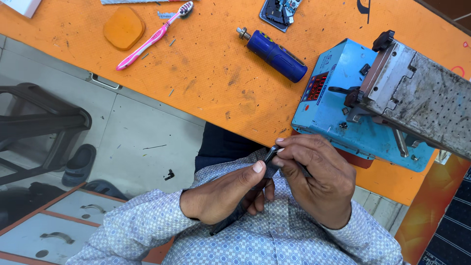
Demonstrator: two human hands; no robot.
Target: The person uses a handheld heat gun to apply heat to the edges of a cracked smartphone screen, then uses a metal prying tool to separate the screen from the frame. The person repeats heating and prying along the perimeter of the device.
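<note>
1. Your left hand (223,194) and right hand (314,179) meet close against your chest, just below the near edge of the orange table (211,73) and beside the blue machine (338,113).
2. The thing you work on is a slim dark tool (267,159), a thin dark handle with a small pale tip. It runs slantwise from your left palm up towards the blue machine.
3. Your left grip is closed round the lower length of the dark tool; the thumb lies flat along it, pointing at the blue machine, and the curled fingers hide most of the shaft.
4. Your right grip is closed too: thumb and forefinger pinch the upper end of the dark tool, right at the pale tip. The tip shows just past your fingertips, nearest the lower left corner of the blue machine.
5. Whether the tip part is a separate piece, you cannot tell; it is too small.
6. The blue machine sits on the table with a red display on its left face and a grey metal block (417,93), dotted with small holes, mounted on top.
7. Just left of the blue machine lies a blue cylindrical hand tool (274,54) with a metal nose.
8. Well left of the blue machine lie a pink toothbrush (152,37) and, beside it, an orange pad (123,28).
9. Above the blue machine, at the table's far edge, lies an opened phone (279,12).
</note>
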